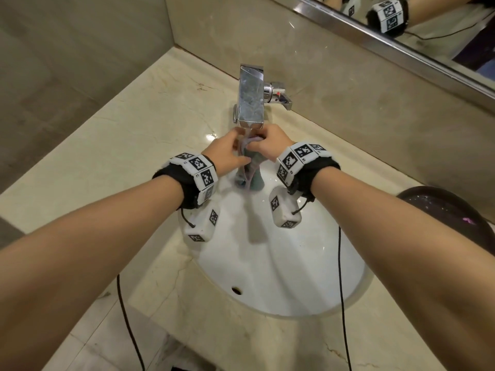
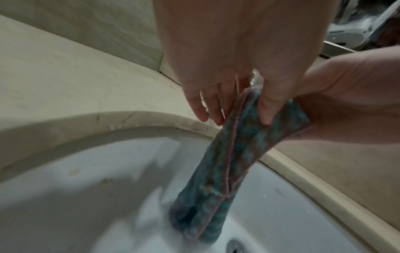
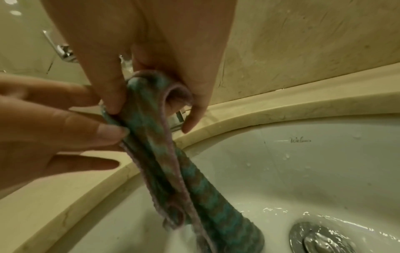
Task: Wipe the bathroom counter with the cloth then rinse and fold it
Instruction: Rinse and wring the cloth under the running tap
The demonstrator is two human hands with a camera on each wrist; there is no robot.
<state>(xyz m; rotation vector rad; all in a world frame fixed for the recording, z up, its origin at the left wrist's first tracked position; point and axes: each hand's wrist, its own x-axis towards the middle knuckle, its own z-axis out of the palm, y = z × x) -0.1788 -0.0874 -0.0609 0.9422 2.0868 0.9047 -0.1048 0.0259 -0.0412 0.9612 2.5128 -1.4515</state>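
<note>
A wet teal cloth with a purple hem (image 1: 250,174) hangs bunched under the chrome faucet spout (image 1: 250,103), its lower end trailing into the white sink basin (image 1: 294,263). My right hand (image 1: 258,141) grips the cloth's folded top just below the spout. My left hand (image 1: 237,149) pinches it a little lower from the left. In the left wrist view the thumb presses the cloth (image 2: 233,162) against the fingers (image 2: 207,111). In the right wrist view my right hand (image 3: 151,111) holds the cloth's loop (image 3: 164,154), and left fingertips (image 3: 112,131) touch its side.
A beige marble counter (image 1: 128,156) surrounds the basin. The faucet's lever (image 1: 282,99) sticks out to the right. Water pools round the metal drain (image 3: 314,239). A mirror (image 1: 401,36) runs along the back wall, and a dark round object (image 1: 442,210) sits at the right.
</note>
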